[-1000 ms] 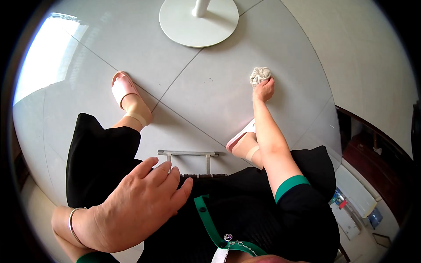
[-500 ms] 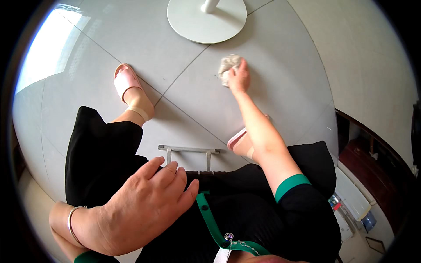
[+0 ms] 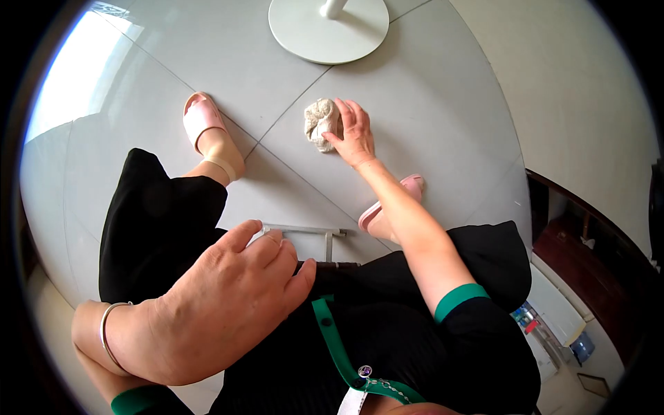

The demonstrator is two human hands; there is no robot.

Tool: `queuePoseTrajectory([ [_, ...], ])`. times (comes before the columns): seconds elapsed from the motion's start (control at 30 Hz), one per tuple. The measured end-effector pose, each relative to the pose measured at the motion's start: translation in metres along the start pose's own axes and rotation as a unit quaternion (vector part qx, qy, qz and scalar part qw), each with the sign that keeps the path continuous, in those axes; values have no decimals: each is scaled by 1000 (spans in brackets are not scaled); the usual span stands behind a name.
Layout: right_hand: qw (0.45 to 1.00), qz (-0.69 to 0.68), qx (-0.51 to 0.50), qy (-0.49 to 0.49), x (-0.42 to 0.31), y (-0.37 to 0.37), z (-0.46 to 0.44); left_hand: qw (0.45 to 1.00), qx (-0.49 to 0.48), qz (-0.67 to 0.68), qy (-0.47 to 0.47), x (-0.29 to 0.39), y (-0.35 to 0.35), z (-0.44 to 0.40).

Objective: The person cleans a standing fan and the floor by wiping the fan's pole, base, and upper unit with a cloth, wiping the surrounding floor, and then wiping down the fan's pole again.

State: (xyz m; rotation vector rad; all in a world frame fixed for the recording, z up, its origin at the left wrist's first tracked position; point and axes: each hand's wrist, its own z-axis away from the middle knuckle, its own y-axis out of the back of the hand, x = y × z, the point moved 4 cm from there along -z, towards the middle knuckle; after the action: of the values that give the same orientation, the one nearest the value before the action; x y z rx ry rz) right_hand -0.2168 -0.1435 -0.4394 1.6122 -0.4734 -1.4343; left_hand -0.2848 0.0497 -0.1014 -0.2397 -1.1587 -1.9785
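A bunched beige cloth (image 3: 319, 124) lies on the grey tiled floor between the two feet. At its right side my right hand (image 3: 355, 135) grips the edge, with the thumb over the cloth and the fingertips against its upper right. My left hand (image 3: 232, 297) hangs close to the camera above my lap, back upward, wearing a bracelet. Its fingers are loosely bent and apart, and nothing shows in them. The palm side of that hand is hidden.
A white round pedestal base (image 3: 328, 41) stands ahead on the floor. Pink slippers (image 3: 203, 123) are on both feet. A metal frame bar (image 3: 304, 229) shows in front of my lap. Dark wooden furniture (image 3: 570, 256) stands at the right.
My right hand and the cloth have moved left and slightly nearer across the floor. More of the right slipper shows. The left hand has shifted only a little.
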Motion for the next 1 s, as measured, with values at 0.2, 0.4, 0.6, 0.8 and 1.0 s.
queuePoseTrajectory([
  [0.2,906,284,-164,265,-10,-7,-16,999,-26,42,5,-2,0,1],
  [0.4,914,181,-298,209,28,-60,-45,999,-10,37,12,-8,1,2],
  [0.6,994,102,-45,-6,31,-62,-53,999,11,50,11,-8,-2,4],
  [0.8,954,244,-172,-31,-9,-11,-61,999,23,34,-3,-2,-5,9],
  [1.0,939,231,-184,178,-9,-45,-20,999,3,35,-7,-3,-2,9],
])
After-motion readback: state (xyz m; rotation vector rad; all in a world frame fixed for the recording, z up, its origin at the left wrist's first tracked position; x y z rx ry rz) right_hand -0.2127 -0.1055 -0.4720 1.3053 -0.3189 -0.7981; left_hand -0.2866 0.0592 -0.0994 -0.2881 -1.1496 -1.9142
